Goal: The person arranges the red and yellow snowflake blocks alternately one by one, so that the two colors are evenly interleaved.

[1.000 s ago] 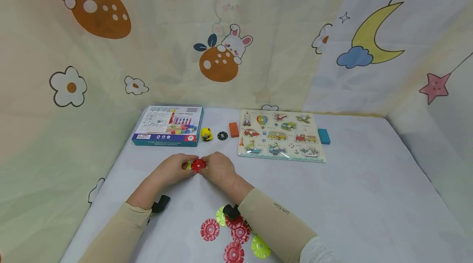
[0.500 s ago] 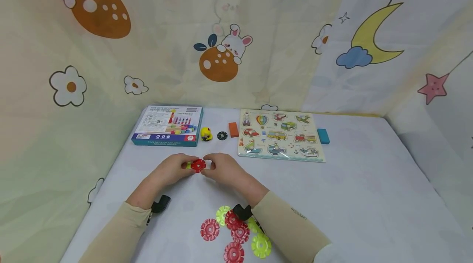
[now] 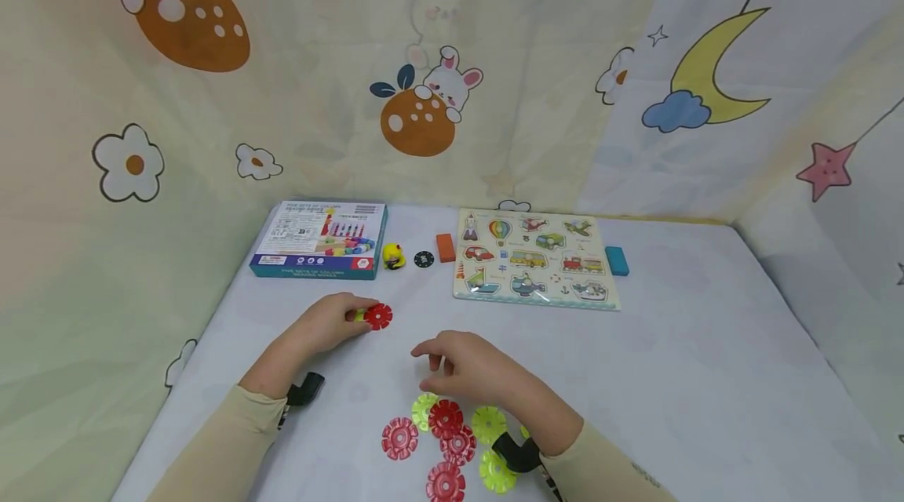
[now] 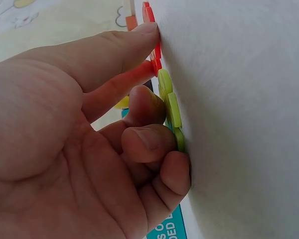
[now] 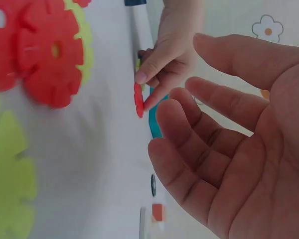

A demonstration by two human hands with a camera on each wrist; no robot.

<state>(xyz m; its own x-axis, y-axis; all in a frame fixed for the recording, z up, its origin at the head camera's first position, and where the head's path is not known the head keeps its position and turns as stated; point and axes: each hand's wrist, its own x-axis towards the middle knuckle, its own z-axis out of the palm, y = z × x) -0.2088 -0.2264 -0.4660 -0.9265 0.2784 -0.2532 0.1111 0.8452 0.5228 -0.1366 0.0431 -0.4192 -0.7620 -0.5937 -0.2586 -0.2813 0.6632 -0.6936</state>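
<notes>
In the head view my left hand (image 3: 328,327) pinches a red flower-shaped disc (image 3: 380,316) between thumb and forefinger, low at the tabletop. A yellow-green flower-shaped disc (image 4: 173,110) sits against the red one, with the curled other fingers touching it in the left wrist view. Whether the two discs are joined I cannot tell. My right hand (image 3: 469,365) hovers with loosely bent fingers and holds nothing. Just below it lies a loose group of red discs (image 3: 446,482) and yellow-green discs (image 3: 488,425), some overlapping; the right forearm partly covers one.
Along the back stand a boxed toy set (image 3: 318,239), a yellow duck (image 3: 394,256), a black round chip (image 3: 424,260), an orange block (image 3: 446,248), a picture puzzle board (image 3: 537,259) and a blue block (image 3: 617,260). A patterned cloth wall (image 3: 523,94) rises behind the table.
My right hand has let go of the discs and moved right and nearer, above the loose group. My left hand stays in place, still pinching the red disc.
</notes>
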